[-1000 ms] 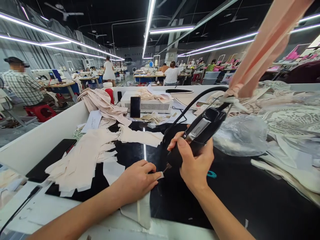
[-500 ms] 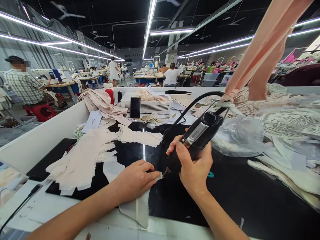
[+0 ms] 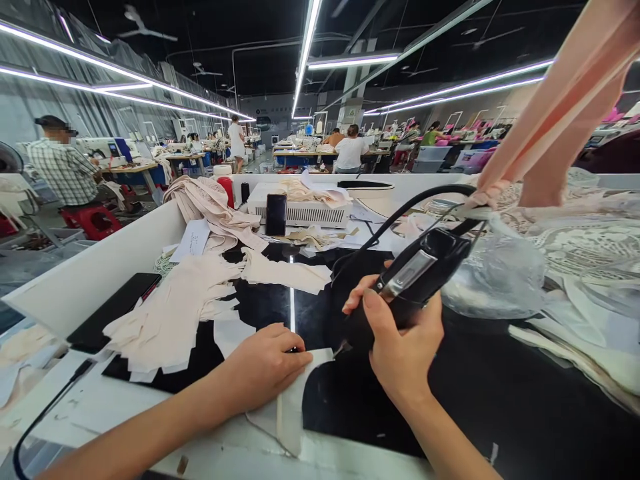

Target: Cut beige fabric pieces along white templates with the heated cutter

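My left hand (image 3: 273, 367) rests on the black work surface, its fingers curled together and pressing on a pale cloth piece (image 3: 290, 427). A small dark item shows between its fingers, too hidden to name. The cloth's corner sticks out past my fingertips to the right. In my right hand (image 3: 405, 340) is a black corded hand tool (image 3: 425, 273) with a metal plate on its side, held tilted. Its small metal tip (image 3: 343, 347) points down and left, close to the cloth's corner; whether they touch I cannot tell. A pink fabric strip (image 3: 545, 113) is tied at the tool's upper end.
Stacked pale cloth pieces (image 3: 165, 313) lie left, near a black tablet-like slab (image 3: 115, 310). Behind stand a phone (image 3: 276, 215) and a white vented box (image 3: 320, 215). A clear plastic bag (image 3: 495, 280) and lace pieces (image 3: 585, 247) lie right. Several people work at distant tables.
The view has shifted slightly, so the scene sits further right. My left fingers have drawn back left, baring more of the cloth's corner. The tool has moved a little right.
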### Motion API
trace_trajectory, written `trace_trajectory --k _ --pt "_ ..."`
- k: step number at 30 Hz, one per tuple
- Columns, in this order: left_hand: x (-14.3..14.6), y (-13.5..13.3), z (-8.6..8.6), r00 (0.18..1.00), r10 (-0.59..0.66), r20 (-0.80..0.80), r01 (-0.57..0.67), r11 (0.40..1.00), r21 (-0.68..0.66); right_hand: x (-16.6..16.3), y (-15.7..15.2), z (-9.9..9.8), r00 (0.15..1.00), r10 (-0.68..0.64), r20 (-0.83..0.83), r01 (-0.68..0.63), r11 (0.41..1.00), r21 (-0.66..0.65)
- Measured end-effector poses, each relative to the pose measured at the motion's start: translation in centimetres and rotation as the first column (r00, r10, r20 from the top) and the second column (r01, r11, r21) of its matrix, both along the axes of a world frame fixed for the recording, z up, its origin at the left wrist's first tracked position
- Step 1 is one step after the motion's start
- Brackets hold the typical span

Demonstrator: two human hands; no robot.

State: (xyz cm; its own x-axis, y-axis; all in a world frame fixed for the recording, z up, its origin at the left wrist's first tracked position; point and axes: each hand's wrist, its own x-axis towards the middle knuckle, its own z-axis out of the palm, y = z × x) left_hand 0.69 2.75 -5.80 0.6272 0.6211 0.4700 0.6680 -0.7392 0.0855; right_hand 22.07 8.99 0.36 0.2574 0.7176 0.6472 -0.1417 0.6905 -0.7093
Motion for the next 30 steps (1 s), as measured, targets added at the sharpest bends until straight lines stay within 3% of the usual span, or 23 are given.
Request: trace_trajectory --k 12,21,30 --pt "0.3 -0.2 -0.2 1.0 0.011 0.01 -0.011 1.0 0.012 -1.3 0.4 0.5 0.997 0.041 -0.065 -0.043 0.999 -0.023" --pt "0.5 0.2 -0.7 0.999 0.005 0.041 -0.006 1.0 0.022 -2.5 0.7 -0.4 0.996 0.072 -0.058 -0.074 0.997 -0.029" --pt "0.6 0.2 -0.7 0.999 0.017 0.037 -0.016 1.0 -0.017 -1.9 1.0 0.1 0.998 0.026 -0.06 -0.028 0.999 -0.042"
